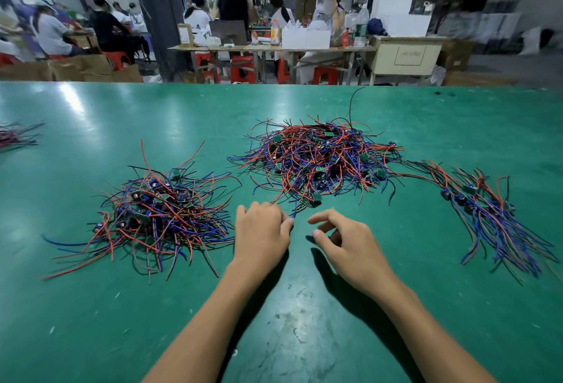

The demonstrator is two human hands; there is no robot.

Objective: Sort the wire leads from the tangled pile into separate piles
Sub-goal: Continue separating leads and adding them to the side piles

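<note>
Roughly halfway by the look of it: still a fat tangled pile (316, 160) mid-table, with a messy heap (158, 212) on the left and a combed-out bunch (490, 215) laid out on the right. Left hand (262, 233) curled, fingertips pinching what looks like a wire end at the pile's near edge; right hand (341, 239) loosely curled beside it, holding nothing. Plenty left to pull.

Single wide-angle view from the wearer's head, facing forward and down, close over the green desk (91, 114), forearms entering from below, workshop beyond
</note>
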